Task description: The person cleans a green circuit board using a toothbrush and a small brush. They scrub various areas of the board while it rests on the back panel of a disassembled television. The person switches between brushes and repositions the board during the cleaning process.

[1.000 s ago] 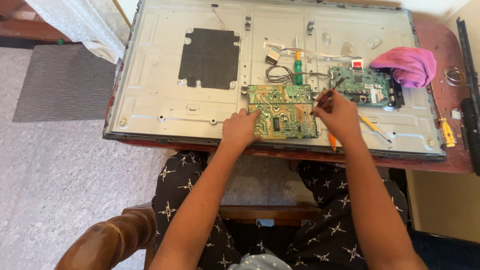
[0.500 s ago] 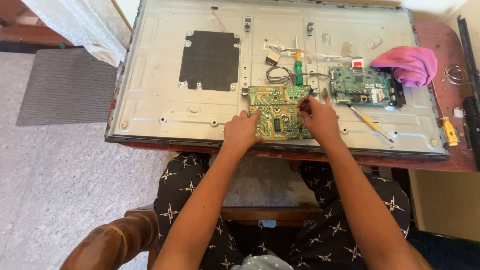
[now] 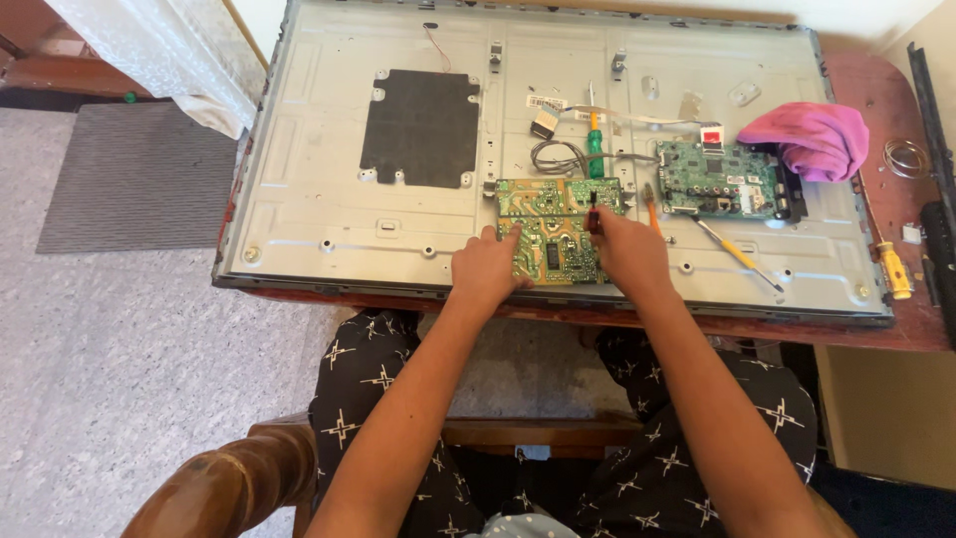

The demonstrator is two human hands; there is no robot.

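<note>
a person sits at a reddish wooden table (image 3: 901,329) bearing the flat grey metal back of a large screen panel (image 3: 329,214). near its front edge lies a rectangular green circuit board (image 3: 554,231). the left hand (image 3: 485,269) rests loosely on the board's left edge, fingers curled, gripping nothing. the right hand (image 3: 627,249) pinches a thin dark tool (image 3: 594,214) upright on the board. a crumpled pink cloth (image 3: 809,139) lies far right.
</note>
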